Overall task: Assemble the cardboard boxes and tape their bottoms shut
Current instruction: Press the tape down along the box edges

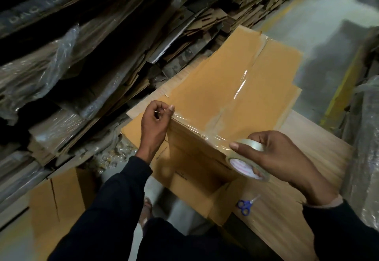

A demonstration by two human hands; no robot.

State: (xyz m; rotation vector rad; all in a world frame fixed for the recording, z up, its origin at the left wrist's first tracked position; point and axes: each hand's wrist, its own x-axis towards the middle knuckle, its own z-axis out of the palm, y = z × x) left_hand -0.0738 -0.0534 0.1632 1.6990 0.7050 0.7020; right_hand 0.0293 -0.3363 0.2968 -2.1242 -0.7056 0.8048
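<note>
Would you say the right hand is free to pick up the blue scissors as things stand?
Probably not yet: the right hand grips the tape roll. The scissors lie uncovered on flat cardboard just below it, so the path itself looks free.

cardboard box (225, 88): tan, lying bottom-up, flaps closed, clear tape running along centre seam | tape roll (247, 164): clear, pink-printed core, sitting at box's near edge | tape strip (190, 126): stretching across near edge
</note>
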